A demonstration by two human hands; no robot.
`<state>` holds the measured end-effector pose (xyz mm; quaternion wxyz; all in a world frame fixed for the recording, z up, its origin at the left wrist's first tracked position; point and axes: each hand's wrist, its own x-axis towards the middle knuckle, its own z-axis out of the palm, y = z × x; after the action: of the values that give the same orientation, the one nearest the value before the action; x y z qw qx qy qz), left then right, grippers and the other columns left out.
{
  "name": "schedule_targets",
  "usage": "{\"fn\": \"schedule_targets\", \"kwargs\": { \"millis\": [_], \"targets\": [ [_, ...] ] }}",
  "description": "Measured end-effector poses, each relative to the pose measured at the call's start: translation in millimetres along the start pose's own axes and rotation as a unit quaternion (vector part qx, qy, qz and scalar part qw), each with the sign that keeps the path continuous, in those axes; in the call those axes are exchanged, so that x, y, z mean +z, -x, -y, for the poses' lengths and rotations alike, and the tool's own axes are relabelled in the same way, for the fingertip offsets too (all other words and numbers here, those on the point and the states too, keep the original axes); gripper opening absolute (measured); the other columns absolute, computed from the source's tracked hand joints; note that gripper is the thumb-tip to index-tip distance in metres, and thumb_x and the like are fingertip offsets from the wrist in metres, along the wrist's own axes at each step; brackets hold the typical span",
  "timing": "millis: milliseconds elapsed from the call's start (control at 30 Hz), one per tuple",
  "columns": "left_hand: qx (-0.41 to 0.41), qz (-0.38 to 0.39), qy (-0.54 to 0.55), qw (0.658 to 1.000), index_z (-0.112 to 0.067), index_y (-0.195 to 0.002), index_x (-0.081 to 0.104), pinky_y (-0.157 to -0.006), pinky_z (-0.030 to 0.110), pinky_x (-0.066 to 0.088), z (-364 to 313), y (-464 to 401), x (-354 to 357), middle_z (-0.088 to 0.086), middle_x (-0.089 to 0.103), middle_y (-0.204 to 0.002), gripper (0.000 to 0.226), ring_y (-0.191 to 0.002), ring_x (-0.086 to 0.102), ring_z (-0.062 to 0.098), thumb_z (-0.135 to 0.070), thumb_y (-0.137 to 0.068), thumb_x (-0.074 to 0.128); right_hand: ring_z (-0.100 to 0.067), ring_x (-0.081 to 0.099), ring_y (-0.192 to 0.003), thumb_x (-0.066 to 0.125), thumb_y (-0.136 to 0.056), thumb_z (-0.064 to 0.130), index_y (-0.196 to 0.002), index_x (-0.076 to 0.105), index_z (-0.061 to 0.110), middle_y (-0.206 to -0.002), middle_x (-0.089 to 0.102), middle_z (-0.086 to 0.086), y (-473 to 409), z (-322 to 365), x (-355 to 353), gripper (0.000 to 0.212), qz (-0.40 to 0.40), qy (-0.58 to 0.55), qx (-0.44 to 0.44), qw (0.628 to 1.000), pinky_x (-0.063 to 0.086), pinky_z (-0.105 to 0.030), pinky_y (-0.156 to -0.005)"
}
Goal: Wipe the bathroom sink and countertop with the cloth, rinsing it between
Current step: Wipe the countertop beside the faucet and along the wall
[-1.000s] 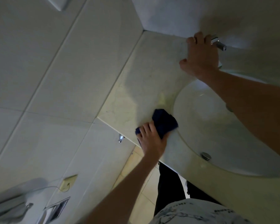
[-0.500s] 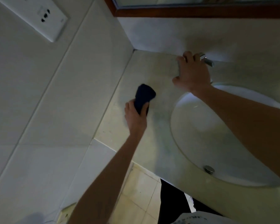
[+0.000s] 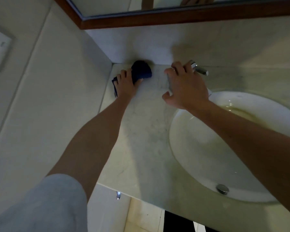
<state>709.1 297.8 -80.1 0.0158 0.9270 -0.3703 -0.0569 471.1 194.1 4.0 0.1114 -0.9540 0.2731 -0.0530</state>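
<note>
Where the sink (image 3: 199, 148) meets the counter (image 3: 146, 131), right hand (image 3: 186, 87) rests fingers spread beside the tap (image 3: 199, 69); farther back, left hand (image 3: 126, 86) presses the bunched cloth (image 3: 141, 71) into the rear corner.

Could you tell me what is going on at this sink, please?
A person is wiping the marble countertop. The left hand presses a dark blue cloth into the back corner by the wall. The right hand rests beside the chrome faucet, over an object I cannot identify. The basin looks wet.
</note>
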Motion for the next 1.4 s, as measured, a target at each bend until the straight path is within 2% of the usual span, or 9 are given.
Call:
{"fn": "schedule_targets", "kwargs": {
  "millis": [167, 333, 467, 600, 800, 967, 1100, 1233, 1400],
  "targets": [
    [0.037, -0.010, -0.003, 0.999, -0.008, -0.139, 0.046, -0.095, 0.050, 0.036, -1.2, 67.7, 17.0, 0.018, 0.050, -0.133, 0.078, -0.117, 0.047, 0.038, -0.066, -0.090, 0.025, -0.036, 0.046, -0.123, 0.065, -0.074, 0.045, -0.133, 0.048, 0.017, -0.141, 0.042, -0.007, 0.9, 1.3, -2.8, 0.068, 0.005, -0.007, 0.002, 1.000, 0.047, -0.045, -0.083],
    [0.046, -0.040, 0.025, 0.998, -0.010, -0.129, 0.049, -0.086, 0.049, 0.043, -41.6, 188.2, 39.3, 0.015, 0.058, -0.121, 0.055, -0.108, 0.053, 0.037, -0.050, -0.091, 0.051, -0.037, 0.046, -0.124, 0.066, -0.071, 0.040, -0.132, 0.049, 0.014, -0.141, 0.043, -0.009, 1.1, 1.8, -4.5, 0.068, 0.014, -0.025, 0.004, 1.000, 0.047, -0.047, -0.086],
    [0.066, -0.017, 0.019, 0.997, -0.018, -0.127, 0.045, -0.084, 0.046, 0.046, -86.0, 275.9, 44.8, 0.010, 0.058, -0.122, 0.050, -0.108, 0.054, 0.034, -0.053, -0.092, 0.043, -0.037, 0.042, -0.129, 0.063, -0.075, 0.043, -0.135, 0.046, 0.015, -0.144, 0.039, -0.009, 0.5, -0.2, -6.4, 0.068, 0.035, -0.018, 0.002, 0.999, 0.048, -0.046, -0.087],
    [0.077, -0.020, 0.064, 0.995, -0.022, -0.122, 0.046, -0.082, 0.043, 0.047, -101.0, 306.1, 40.8, 0.005, 0.060, -0.116, 0.039, -0.104, 0.058, 0.030, -0.045, -0.091, 0.042, -0.036, 0.043, -0.128, 0.063, -0.074, 0.040, -0.133, 0.048, 0.015, -0.142, 0.040, -0.009, 0.8, -0.7, -8.2, 0.066, 0.034, -0.031, 0.001, 0.999, 0.049, -0.042, -0.080],
    [-0.058, -0.078, 0.255, 0.962, -0.008, -0.123, 0.054, -0.087, 0.043, 0.036, -62.6, 215.4, 4.0, 0.014, 0.054, -0.117, 0.046, -0.106, 0.051, 0.034, -0.039, -0.089, 0.053, -0.036, 0.044, -0.125, 0.064, -0.074, 0.035, -0.134, 0.050, 0.016, -0.141, 0.043, -0.007, 0.2, 0.4, -6.9, 0.065, 0.022, -0.032, 0.011, 0.999, 0.047, -0.042, -0.081],
    [0.019, -0.092, 0.182, 0.979, -0.007, -0.128, 0.055, -0.088, 0.050, 0.045, -29.3, 61.8, -22.0, 0.017, 0.055, -0.122, 0.044, -0.108, 0.053, 0.037, -0.034, -0.094, 0.064, -0.035, 0.047, -0.122, 0.061, -0.074, 0.040, -0.135, 0.050, 0.017, -0.141, 0.044, -0.007, -0.9, -0.1, -4.0, 0.066, 0.013, -0.026, 0.011, 1.000, 0.050, -0.042, -0.082],
    [0.122, -0.051, 0.109, 0.985, -0.008, -0.131, 0.056, -0.088, 0.052, 0.049, -36.2, -18.6, -9.4, 0.018, 0.057, -0.129, 0.050, -0.113, 0.054, 0.041, -0.039, -0.092, 0.062, -0.035, 0.049, -0.118, 0.057, -0.070, 0.044, -0.132, 0.052, 0.017, -0.140, 0.048, -0.008, -0.6, 1.1, -1.7, 0.069, -0.003, -0.013, 0.013, 1.000, 0.052, -0.043, -0.081],
    [0.195, 0.010, 0.007, 0.981, -0.014, -0.147, 0.042, -0.105, 0.051, 0.036, -59.5, -27.2, 5.4, 0.015, 0.044, -0.148, 0.053, -0.134, 0.040, 0.038, -0.027, -0.096, 0.055, -0.033, 0.050, -0.121, 0.056, -0.068, 0.046, -0.133, 0.054, 0.020, -0.141, 0.049, -0.006, -1.9, 1.8, 0.1, 0.070, -0.007, -0.008, 0.021, 1.000, 0.049, -0.041, -0.082],
    [0.182, 0.016, 0.007, 0.983, -0.014, -0.145, 0.042, -0.102, 0.052, 0.035, -46.6, -5.4, 7.7, 0.016, 0.046, -0.143, 0.056, -0.130, 0.042, 0.038, -0.036, -0.095, 0.056, -0.034, 0.051, -0.118, 0.055, -0.067, 0.042, -0.131, 0.055, 0.019, -0.138, 0.052, -0.006, -1.6, 2.2, -0.6, 0.068, -0.012, -0.015, 0.022, 1.000, 0.050, -0.040, -0.079]
  ]
}}
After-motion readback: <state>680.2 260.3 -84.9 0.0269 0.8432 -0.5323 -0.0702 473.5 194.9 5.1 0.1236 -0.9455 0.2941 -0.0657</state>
